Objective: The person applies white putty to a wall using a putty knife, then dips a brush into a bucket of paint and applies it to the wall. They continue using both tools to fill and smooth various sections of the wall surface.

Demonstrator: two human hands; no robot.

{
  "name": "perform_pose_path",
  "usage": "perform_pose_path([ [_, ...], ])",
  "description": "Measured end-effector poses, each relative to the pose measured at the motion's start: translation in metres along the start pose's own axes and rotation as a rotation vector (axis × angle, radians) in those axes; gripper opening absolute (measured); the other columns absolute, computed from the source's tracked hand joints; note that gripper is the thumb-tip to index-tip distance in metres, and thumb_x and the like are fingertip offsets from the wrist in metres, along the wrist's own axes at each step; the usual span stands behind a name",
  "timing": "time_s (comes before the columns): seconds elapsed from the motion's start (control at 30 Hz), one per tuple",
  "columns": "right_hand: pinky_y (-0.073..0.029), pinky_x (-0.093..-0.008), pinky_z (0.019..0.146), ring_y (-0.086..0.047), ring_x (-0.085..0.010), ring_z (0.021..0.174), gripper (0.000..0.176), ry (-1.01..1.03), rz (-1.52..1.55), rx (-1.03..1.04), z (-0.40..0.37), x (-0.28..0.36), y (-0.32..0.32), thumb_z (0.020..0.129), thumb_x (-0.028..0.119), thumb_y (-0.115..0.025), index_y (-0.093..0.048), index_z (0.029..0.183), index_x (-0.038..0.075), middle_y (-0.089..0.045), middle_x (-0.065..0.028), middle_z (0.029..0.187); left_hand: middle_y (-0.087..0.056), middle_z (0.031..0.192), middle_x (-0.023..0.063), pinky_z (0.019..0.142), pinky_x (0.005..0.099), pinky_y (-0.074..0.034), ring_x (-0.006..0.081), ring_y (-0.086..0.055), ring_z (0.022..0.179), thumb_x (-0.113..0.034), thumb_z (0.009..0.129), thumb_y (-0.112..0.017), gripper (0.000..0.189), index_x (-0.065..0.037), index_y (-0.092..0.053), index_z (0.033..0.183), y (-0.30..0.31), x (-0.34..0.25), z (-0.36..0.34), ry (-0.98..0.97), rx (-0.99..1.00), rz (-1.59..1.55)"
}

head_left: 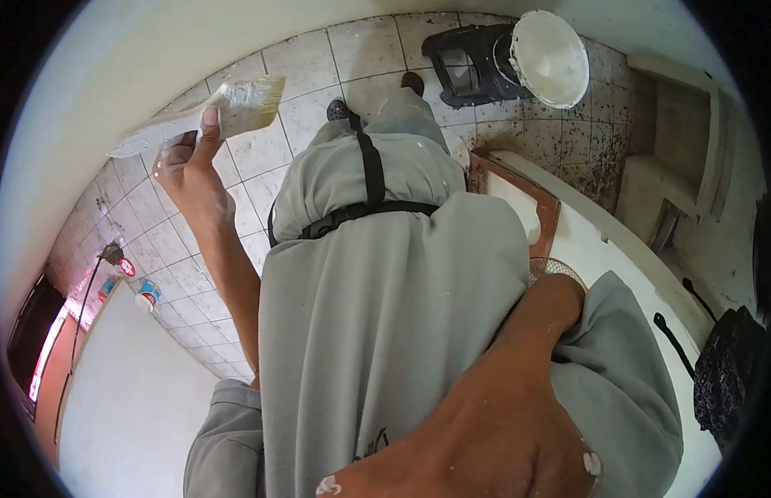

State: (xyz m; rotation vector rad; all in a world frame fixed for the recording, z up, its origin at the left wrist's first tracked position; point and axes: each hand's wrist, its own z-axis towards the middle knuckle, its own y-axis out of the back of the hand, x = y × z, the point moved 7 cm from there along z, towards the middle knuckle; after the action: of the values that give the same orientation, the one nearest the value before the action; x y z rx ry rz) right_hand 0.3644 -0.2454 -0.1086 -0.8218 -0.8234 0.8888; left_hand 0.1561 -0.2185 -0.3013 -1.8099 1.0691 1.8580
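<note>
Bristles of the wide, flat, white-smeared paintbrush [246, 104] point away from the left hand [186, 162]. Its grip is closed around the brush, thumb pressed along it, above the pale tiled floor [165, 220]. Close to the camera, the right hand [485, 432] lies against the grey shirt [377, 315]; its grip cannot be told. Well beyond the brush-holding grip, a round white bucket [551, 58] sits on a black plastic stool [460, 58].
</note>
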Motion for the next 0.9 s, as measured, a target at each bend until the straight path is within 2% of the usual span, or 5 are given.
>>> perform_pose_path([
  [0.43, -0.04, -0.0276, 0.047, -0.047, -0.0167, 0.044, 0.032, 0.03, 0.112, 0.085, 0.018, -0.006, -0.001, 0.097, 0.024, -0.043, -0.053, 0.08, -0.001, -0.044, -0.0076, 0.054, -0.057, 0.067, 0.0072, 0.07, 0.0308, -0.055, 0.0133, -0.057, 0.067, -0.008, 0.078, -0.074, 0.022, 0.007, -0.059, 0.072, -0.003, -0.012, -0.004, -0.004, -0.049, -0.121],
  [0.7, -0.039, -0.0271, 0.045, -0.045, -0.0154, 0.041, 0.032, -0.057, 0.063, 0.171, 0.032, -0.003, -0.018, 0.097, 0.023, -0.043, -0.052, 0.078, 0.0, -0.042, -0.0057, 0.05, -0.057, 0.068, 0.0076, 0.064, 0.0252, -0.045, 0.0114, -0.05, 0.066, -0.013, 0.077, -0.077, 0.03, 0.01, -0.059, 0.073, 0.026, 0.007, 0.0, 0.014, -0.105, 0.022],
  [0.73, -0.039, -0.0282, 0.046, -0.047, -0.0169, 0.042, 0.03, -0.067, 0.034, 0.168, 0.03, -0.004, -0.018, 0.097, 0.023, -0.043, -0.053, 0.082, 0.0, -0.044, -0.007, 0.051, -0.062, 0.071, 0.0097, 0.066, 0.0276, -0.051, 0.0132, -0.058, 0.065, -0.013, 0.081, -0.071, 0.024, 0.009, -0.063, 0.077, 0.033, 0.013, 0.002, 0.0, -0.137, 0.151],
  [0.83, -0.042, -0.0315, 0.05, -0.053, -0.0216, 0.05, 0.025, -0.122, -0.134, 0.16, 0.018, 0.001, -0.019, 0.096, 0.022, -0.043, -0.054, 0.094, 0.0, -0.051, -0.0107, 0.06, -0.06, 0.068, 0.0074, 0.064, 0.0255, -0.049, 0.0123, -0.054, 0.063, -0.012, 0.08, -0.072, 0.023, 0.009, -0.063, 0.075, 0.021, -0.004, -0.001, -0.067, -0.083, -0.135],
  [0.9, -0.046, -0.0328, 0.057, -0.058, -0.024, 0.061, 0.025, -0.185, -0.313, 0.224, 0.005, 0.002, -0.021, 0.095, 0.022, -0.044, -0.053, 0.103, 0.0, -0.057, -0.013, 0.071, -0.057, 0.066, 0.0058, 0.061, 0.0265, -0.045, 0.0127, -0.049, 0.061, -0.014, 0.078, -0.073, 0.026, 0.009, -0.063, 0.07, 0.022, -0.015, -0.006, -0.05, -0.113, 0.068],
])
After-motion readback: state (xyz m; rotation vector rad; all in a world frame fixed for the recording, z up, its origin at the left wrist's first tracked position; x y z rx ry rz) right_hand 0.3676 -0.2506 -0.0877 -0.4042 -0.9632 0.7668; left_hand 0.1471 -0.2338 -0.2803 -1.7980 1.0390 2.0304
